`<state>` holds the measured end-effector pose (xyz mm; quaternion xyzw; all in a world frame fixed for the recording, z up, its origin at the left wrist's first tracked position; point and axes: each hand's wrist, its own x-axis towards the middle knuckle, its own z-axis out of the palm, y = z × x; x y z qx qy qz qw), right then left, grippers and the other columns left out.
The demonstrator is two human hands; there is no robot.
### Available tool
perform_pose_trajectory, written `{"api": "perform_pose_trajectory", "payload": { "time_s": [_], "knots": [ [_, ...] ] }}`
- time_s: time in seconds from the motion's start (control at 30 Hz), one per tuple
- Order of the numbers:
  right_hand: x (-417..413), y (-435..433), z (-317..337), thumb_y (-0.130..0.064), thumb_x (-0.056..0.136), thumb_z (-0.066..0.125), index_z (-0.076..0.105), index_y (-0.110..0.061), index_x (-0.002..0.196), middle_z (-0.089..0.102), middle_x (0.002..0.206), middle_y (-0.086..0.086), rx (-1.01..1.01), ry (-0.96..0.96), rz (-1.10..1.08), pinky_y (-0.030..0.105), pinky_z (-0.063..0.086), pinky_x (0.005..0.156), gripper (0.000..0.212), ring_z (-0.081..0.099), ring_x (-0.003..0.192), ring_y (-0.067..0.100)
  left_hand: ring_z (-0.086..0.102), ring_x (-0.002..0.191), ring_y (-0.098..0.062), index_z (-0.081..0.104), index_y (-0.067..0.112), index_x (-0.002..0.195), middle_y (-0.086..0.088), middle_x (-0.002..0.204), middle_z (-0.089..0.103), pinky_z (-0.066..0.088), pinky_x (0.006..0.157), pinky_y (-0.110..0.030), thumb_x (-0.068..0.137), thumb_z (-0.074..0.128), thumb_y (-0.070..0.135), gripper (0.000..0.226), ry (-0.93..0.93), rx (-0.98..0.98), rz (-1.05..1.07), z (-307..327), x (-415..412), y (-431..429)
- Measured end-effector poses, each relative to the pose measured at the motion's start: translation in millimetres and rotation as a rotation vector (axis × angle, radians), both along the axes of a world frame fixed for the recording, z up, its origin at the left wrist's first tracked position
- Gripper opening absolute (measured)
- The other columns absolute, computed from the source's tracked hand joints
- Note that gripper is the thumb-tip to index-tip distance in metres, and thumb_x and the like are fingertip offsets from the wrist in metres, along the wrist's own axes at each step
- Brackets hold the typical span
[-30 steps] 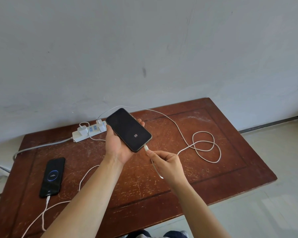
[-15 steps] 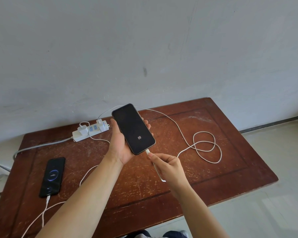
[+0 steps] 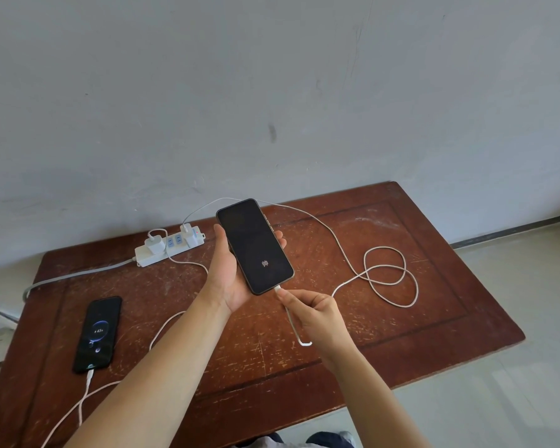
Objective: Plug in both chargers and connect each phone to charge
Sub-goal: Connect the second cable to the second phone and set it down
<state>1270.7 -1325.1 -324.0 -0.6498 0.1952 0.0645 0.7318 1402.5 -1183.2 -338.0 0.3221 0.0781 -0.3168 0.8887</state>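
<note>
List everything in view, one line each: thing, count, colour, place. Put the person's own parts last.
table: 1, reddish-brown wood, scratched, against the wall
power strip: 1, white, far left of the table, grey cord off the left edge
chargers: 2, white, both plugged into the strip, left and right
phone on table: 1, black, near left, screen lit, cable in its near end
held phone: 1, black, above table centre, screen dark
cables: 2, white, one to the table phone, one looped at right
left hand: cradles the held phone
right hand: fingers pinch the connector at that phone's bottom edge
</note>
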Motion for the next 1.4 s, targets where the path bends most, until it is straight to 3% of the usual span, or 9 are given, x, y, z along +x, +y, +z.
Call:
{"api": "perform_pose_trajectory", "payload": {
  "time_s": [0.27, 0.43, 0.77, 1.07, 1.2, 1.33, 1.4],
  "knots": [
    [6, -8, 1, -0.051, 0.093, 0.062, 0.083, -0.025, 0.091, 0.080, 0.084, -0.006, 0.023, 0.043, -0.083, 0.011, 0.049, 0.059, 0.033, 0.066, 0.066, -0.002, 0.057, 0.129, -0.036, 0.062, 0.015, 0.135, -0.020, 0.141, 0.059, 0.048, 0.105, -0.055, 0.094, 0.034, 0.071, 0.074, -0.034, 0.076, -0.005, 7, 3, 3],
    [4, -8, -2, -0.049, 0.097, 0.058, 0.082, -0.033, 0.094, 0.080, 0.094, -0.005, 0.027, 0.045, -0.089, 0.011, 0.047, 0.059, 0.029, 0.059, 0.060, -0.005, 0.056, 0.131, -0.036, 0.062, 0.014, 0.134, -0.019, 0.142, 0.058, 0.046, 0.109, -0.053, 0.095, 0.036, 0.069, 0.073, -0.040, 0.139, -0.018, 8, -1, 6],
    [2, -10, -7, -0.040, 0.098, 0.060, 0.082, -0.029, 0.090, 0.080, 0.089, -0.004, 0.032, 0.061, -0.102, 0.012, 0.048, 0.060, 0.025, 0.059, 0.062, -0.003, 0.052, 0.133, -0.038, 0.059, 0.014, 0.138, -0.020, 0.144, 0.056, 0.037, 0.114, -0.056, 0.095, 0.041, 0.066, 0.070, -0.029, 0.153, -0.030, 11, -7, 4],
    [0, -14, -7, -0.037, 0.097, 0.062, 0.081, -0.023, 0.093, 0.079, 0.084, -0.004, 0.050, 0.056, -0.106, 0.009, 0.047, 0.056, 0.024, 0.061, 0.060, -0.005, 0.056, 0.130, -0.037, 0.063, 0.014, 0.133, -0.019, 0.140, 0.060, 0.045, 0.108, -0.055, 0.095, 0.042, 0.063, 0.065, -0.031, 0.133, -0.046, 11, -10, 3],
    [0, -15, -7, -0.035, 0.098, 0.062, 0.081, -0.021, 0.091, 0.078, 0.081, -0.003, 0.043, 0.056, -0.108, 0.011, 0.047, 0.055, 0.025, 0.061, 0.059, -0.003, 0.064, 0.119, -0.036, 0.069, 0.013, 0.125, -0.019, 0.131, 0.066, 0.054, 0.096, -0.052, 0.096, 0.039, 0.055, 0.060, -0.022, 0.120, -0.030, 9, -11, 1],
    [0, -17, -7, -0.034, 0.098, 0.061, 0.080, -0.023, 0.083, 0.075, 0.076, -0.003, 0.012, 0.020, -0.108, 0.015, 0.046, 0.057, 0.027, 0.060, 0.060, -0.001, 0.049, 0.136, -0.040, 0.053, 0.009, 0.141, -0.023, 0.145, 0.054, 0.033, 0.116, -0.059, 0.097, 0.032, 0.049, 0.063, -0.001, 0.115, -0.027, 5, -12, 0],
    [0, -18, -8, -0.034, 0.098, 0.060, 0.080, -0.023, 0.079, 0.074, 0.075, -0.002, 0.006, -0.006, -0.106, 0.014, 0.046, 0.056, 0.030, 0.059, 0.060, 0.000, 0.054, 0.131, -0.038, 0.057, 0.011, 0.138, -0.020, 0.141, 0.058, 0.041, 0.110, -0.057, 0.097, 0.031, 0.049, 0.061, 0.008, 0.138, -0.021, 4, -12, 0]
  ]
}}
